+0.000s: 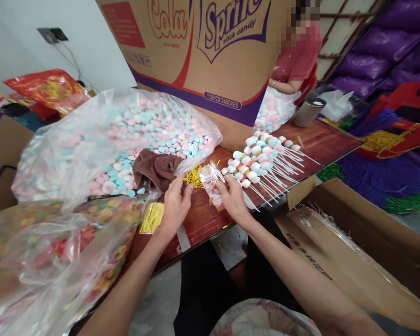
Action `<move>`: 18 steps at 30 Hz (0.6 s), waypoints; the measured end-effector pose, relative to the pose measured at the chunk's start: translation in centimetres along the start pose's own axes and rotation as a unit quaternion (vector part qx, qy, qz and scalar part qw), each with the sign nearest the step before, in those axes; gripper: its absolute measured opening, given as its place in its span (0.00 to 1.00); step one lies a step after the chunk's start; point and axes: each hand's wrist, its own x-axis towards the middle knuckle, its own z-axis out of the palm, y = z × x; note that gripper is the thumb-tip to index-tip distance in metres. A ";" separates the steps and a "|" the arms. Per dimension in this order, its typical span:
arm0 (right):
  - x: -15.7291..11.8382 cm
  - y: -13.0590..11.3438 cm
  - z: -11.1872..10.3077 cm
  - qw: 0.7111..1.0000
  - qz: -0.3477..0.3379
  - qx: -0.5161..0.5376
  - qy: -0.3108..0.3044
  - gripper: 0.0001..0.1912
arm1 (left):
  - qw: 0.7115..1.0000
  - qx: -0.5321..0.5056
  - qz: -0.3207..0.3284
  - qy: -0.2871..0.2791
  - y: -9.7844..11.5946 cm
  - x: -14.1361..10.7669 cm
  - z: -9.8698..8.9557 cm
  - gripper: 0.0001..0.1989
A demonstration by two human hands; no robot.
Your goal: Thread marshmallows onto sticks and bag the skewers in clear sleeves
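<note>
R hand (234, 198) pinched printed wrapper (214, 195) over tabletop (202, 225), nr gold ties (193, 180); L hand (177, 203) curled loosely beside them, couldn't tell if empty. Light pinch prob. best vs. creases.

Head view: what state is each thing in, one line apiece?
Left hand: partly open, beside the loose ties
Right hand: closed on the wrapper
Wrapper: held, contents unclear
Loose ties: heaped
Tie bundle: flat, aligned
Candy bag: open, well filled
Cloth: crumpled
Skewers: loaded, lying side by side
Carton: upright, top out of view
Floor box: open
Cup: upright
</note>
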 end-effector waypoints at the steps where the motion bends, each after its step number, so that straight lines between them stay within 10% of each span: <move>1: -0.1 0.1 0.2 0.999 0.014 0.051 -0.004 0.07 | 0.998 -0.059 -0.033 0.010 0.4 -0.6 -0.4 0.24; 7: -0.7 -0.9 3.7 0.985 0.046 0.160 -0.044 0.10 | 0.938 -0.311 -0.153 0.017 1.2 -2.5 0.1 0.22; 15: -0.5 -3.6 4.9 0.982 0.025 -0.090 -0.164 0.04 | 0.978 -0.043 -0.125 0.160 -1.1 -3.1 -4.1 0.07; 18: -0.7 -5.3 5.5 0.948 -0.019 -0.241 -0.207 0.09 | 0.961 -0.119 -0.154 0.198 -1.0 -3.2 -5.6 0.09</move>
